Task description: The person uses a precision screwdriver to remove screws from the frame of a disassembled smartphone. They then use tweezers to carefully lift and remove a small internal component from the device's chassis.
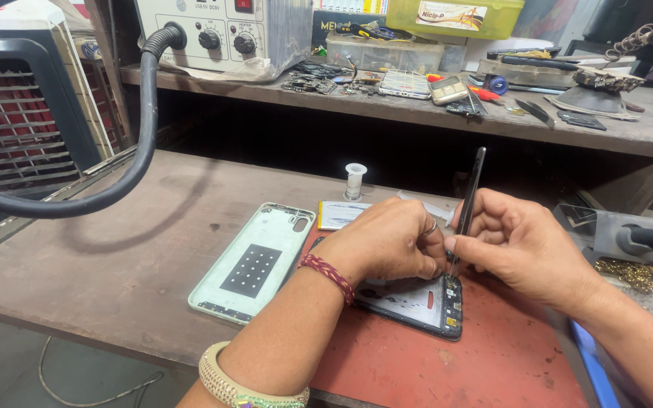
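Fingers: right hand [519, 249] pinching black tweezers [468, 198], tip down in the opened phone [417, 301]; left hand [387, 242] curled on top, pinning it.
Phone: flat on red mat [485, 355], so no sliding.
Back cover [255, 261]: parked left on worktop [115, 249], out of the way.

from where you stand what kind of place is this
Most likely a phone repair bench. An opened phone lies on a red mat under both hands, its pale green back cover set aside, and a hot-air rework station sits on the cluttered shelf behind.
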